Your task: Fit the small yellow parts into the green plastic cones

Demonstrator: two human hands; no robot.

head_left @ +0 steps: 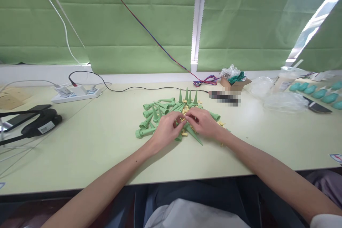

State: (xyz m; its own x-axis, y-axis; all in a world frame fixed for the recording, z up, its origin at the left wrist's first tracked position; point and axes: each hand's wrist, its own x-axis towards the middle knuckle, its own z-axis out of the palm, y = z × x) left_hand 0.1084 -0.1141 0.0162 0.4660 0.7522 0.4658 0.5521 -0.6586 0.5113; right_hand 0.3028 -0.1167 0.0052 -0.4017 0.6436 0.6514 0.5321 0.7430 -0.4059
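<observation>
My left hand (169, 128) and my right hand (202, 122) meet over a heap of parts on the table, thumbs and fingers pinched close together. Whatever lies between their fingertips is too small and covered to make out. Small yellow plastic pieces (185, 109) show just behind the fingertips. Around both hands lie several green plastic spikes, hollow cones with a collar at the wide end. One green spike (194, 136) points toward me below my right hand. Another green spike (145, 132) lies left of my left hand, and a few green spikes (190, 98) stand upright behind.
A white power strip (77, 93) and a black strapped device (41, 123) are on the left. Behind the heap run a black cable and coiled red-blue wire (205, 81). To the right are a small cardboard box (235, 84), a drink cup (284, 80) and teal objects (319, 93).
</observation>
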